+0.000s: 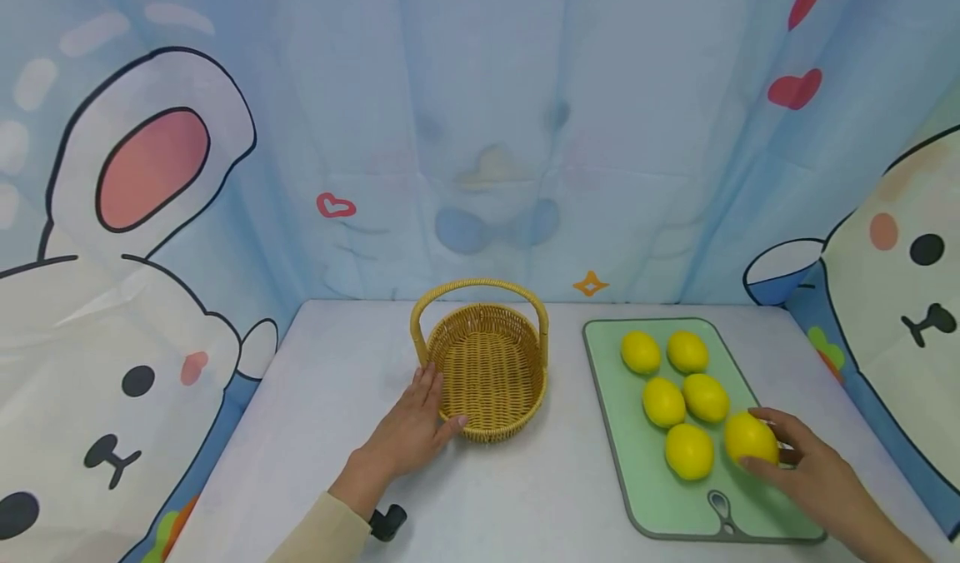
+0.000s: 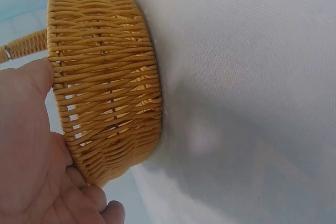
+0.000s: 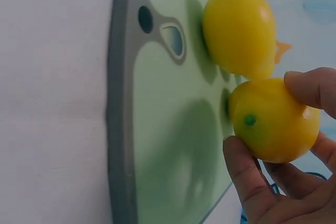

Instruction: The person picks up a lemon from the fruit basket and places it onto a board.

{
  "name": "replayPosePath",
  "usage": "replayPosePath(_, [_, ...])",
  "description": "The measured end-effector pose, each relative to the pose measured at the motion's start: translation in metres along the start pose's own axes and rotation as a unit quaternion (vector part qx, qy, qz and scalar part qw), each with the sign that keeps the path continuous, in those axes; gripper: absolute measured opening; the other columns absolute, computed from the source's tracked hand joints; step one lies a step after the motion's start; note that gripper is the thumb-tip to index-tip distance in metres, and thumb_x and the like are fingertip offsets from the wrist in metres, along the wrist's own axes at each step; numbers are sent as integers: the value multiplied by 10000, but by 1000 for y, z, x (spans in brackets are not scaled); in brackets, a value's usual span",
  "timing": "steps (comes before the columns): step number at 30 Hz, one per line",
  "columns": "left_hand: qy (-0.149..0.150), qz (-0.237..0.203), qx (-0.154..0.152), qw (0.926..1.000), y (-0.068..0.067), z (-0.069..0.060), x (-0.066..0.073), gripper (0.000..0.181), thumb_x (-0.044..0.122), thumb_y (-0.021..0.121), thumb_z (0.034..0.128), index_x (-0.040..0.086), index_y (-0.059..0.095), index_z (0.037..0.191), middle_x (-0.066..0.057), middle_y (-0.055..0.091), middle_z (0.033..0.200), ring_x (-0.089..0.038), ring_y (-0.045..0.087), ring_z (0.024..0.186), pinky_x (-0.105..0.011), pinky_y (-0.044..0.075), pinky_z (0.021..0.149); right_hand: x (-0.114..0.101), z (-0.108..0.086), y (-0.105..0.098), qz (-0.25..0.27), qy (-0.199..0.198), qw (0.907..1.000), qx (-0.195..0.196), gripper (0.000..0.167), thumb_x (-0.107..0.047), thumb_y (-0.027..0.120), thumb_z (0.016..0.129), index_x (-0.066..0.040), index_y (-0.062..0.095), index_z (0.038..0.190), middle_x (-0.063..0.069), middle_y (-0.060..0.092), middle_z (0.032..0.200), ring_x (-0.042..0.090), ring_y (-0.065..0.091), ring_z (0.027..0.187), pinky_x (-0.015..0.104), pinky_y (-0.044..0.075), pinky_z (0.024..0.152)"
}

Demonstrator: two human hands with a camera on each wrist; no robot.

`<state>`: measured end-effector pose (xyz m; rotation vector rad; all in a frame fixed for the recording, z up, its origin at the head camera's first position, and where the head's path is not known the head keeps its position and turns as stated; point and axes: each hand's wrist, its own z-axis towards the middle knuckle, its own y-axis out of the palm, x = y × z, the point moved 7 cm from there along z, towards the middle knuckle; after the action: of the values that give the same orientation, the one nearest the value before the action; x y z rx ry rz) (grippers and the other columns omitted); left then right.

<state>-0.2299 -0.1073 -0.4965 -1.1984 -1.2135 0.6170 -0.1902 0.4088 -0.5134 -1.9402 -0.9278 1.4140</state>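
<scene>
A round wicker basket with an arched handle stands upright on the white table. My left hand rests against its left side, fingers fairly straight along the wall and thumb by the near rim. In the left wrist view, the thumb and fingers touch the woven wall of the basket. On the right, my right hand holds a yellow lemon between thumb and fingers, over the green cutting board. The right wrist view shows the held lemon with its green stem end, beside another lemon.
Several other lemons lie grouped on the board left of and beyond the right hand. The board has a grey rim and a hanging hole at its near end. A printed curtain hangs behind the table and at both sides.
</scene>
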Motion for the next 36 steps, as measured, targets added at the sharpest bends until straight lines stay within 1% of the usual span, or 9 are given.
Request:
replayPosePath(2, [-12, -11, 0, 10000, 0, 0, 0, 879, 617, 396, 1100, -40, 220, 1657, -209, 83, 1765, -372, 82, 1641, -503, 229, 1313, 3, 1, 5, 0, 27, 9999, -104, 1032, -621, 726, 940, 17, 267, 1608, 441, 400, 1489, 527, 605, 1158, 517, 608, 823])
replayPosePath(6, [-17, -2, 12, 10000, -1, -1, 0, 880, 620, 393, 1099, -40, 224, 1656, -215, 89, 1763, -378, 88, 1640, -507, 232, 1311, 9, 2, 13, -5, 250, 9990, -361, 1044, -625, 739, 925, 0, 263, 1611, 454, 384, 1491, 555, 585, 1180, 540, 587, 837])
replayPosePath(8, [-4, 21, 28, 10000, -1, -1, -1, 881, 623, 387, 1100, -41, 224, 1656, -217, 92, 1762, -379, 91, 1640, -508, 237, 1310, 10, 3, 15, -19, 296, 9987, -419, 1042, -621, 747, 921, 0, 269, 1607, 460, 380, 1494, 567, 582, 1191, 556, 585, 849])
replayPosePath(16, [10, -23, 43, 10000, -2, -1, 0, 877, 614, 396, 1101, -47, 228, 1652, -222, 94, 1760, -377, 84, 1641, -506, 226, 1313, 9, 9, 16, -58, 60, 9991, -406, 973, -572, 743, 948, 16, 309, 1590, 463, 407, 1495, 536, 614, 1178, 559, 575, 863])
replayPosePath(22, [-7, -50, 35, 10000, -1, -1, -1, 889, 629, 390, 1096, -39, 219, 1657, -213, 88, 1764, -367, 78, 1642, -506, 230, 1312, 10, 13, 17, -91, 83, 9987, -497, 988, -598, 724, 951, 24, 308, 1597, 465, 387, 1511, 586, 536, 1251, 684, 513, 934])
replayPosePath(25, [-1, -55, 53, 10000, 0, -1, -1, 887, 625, 396, 1097, -42, 225, 1655, -217, 93, 1762, -372, 84, 1641, -507, 234, 1311, 9, 14, 17, -92, 48, 9984, -564, 977, -596, 703, 967, 31, 303, 1600, 470, 372, 1517, 593, 513, 1268, 706, 496, 957])
replayPosePath(28, [-7, -68, 44, 10000, 0, -1, -1, 881, 619, 398, 1099, -39, 220, 1657, -211, 84, 1764, -371, 77, 1642, -509, 230, 1312, 9, 15, 17, -77, 55, 9980, -622, 981, -602, 693, 973, 42, 297, 1599, 467, 373, 1512, 575, 525, 1251, 683, 511, 950])
replayPosePath(33, [-12, -42, 20, 10000, 1, -1, -1, 891, 635, 378, 1097, -32, 205, 1662, -201, 67, 1768, -362, 63, 1644, -506, 220, 1315, 12, 15, 17, -3, 123, 9978, -658, 998, -608, 693, 971, 44, 282, 1604, 445, 382, 1499, 502, 569, 1194, 578, 550, 883])
replayPosePath(36, [-5, -52, 25, 10000, 1, -1, -1, 886, 629, 384, 1098, -33, 209, 1661, -201, 68, 1768, -362, 65, 1644, -505, 218, 1316, 14, 15, 17, 2, 153, 9979, -635, 1002, -610, 697, 967, 35, 276, 1608, 433, 377, 1502, 478, 570, 1179, 549, 549, 866])
